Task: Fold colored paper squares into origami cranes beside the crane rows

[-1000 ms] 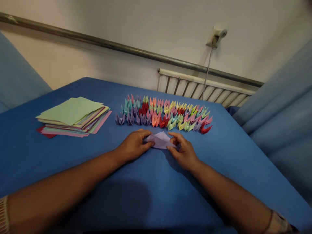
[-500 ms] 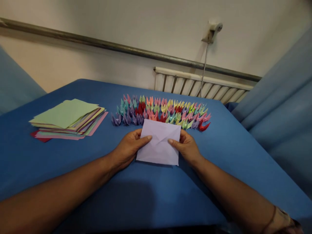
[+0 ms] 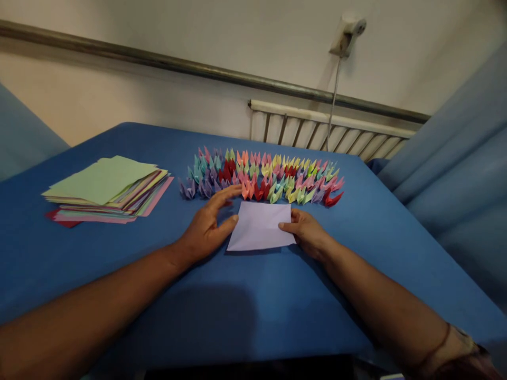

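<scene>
A square sheet of lilac origami paper is held low over the blue-covered table, in front of me. My right hand pinches its right edge, thumb on top and fingers underneath. My left hand is open beside the left edge, its fingers stretched forward and its thumb apart from them. The thumb tip is close to the paper; whether it touches I cannot tell. Just beyond the sheet stand rows of folded paper cranes in red, pink, yellow, green, teal and purple.
A stack of coloured paper sheets, pale green on top, lies on the table to the left. Behind the table are a white radiator, a metal pipe and a wall socket with a cord. Blue curtains hang at both sides.
My left hand has let go of the lilac paper and opened. The paper's upper face now looks smooth, where crossing creases showed before. My right hand still holds it.
</scene>
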`<state>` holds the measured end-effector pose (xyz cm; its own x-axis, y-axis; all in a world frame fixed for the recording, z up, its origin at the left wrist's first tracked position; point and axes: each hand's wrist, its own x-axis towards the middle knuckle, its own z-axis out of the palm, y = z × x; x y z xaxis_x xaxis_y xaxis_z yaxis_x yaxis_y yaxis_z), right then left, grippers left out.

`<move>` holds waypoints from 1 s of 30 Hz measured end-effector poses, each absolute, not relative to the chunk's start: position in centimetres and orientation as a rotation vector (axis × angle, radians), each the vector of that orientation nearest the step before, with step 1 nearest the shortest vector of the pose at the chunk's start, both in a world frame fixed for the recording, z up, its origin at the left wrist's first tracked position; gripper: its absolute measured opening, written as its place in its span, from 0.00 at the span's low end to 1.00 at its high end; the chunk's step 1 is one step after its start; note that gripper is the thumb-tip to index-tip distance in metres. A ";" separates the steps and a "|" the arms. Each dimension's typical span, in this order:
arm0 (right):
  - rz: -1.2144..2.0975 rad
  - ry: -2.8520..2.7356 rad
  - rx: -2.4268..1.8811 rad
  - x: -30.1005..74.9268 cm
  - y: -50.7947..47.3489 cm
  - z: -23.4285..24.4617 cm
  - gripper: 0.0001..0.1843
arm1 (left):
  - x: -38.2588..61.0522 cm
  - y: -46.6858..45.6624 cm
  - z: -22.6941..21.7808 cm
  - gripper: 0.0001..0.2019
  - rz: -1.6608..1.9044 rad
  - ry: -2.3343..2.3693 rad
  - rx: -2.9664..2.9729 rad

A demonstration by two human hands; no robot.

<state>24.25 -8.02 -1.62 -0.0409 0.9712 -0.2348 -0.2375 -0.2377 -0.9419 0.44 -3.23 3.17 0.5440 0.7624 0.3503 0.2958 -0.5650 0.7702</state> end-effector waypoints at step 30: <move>0.443 -1.650 -1.815 25.4 -7.5 -1.9 0.31 | 1.9 -1.9 0.7 0.26 0.501 1.187 2.406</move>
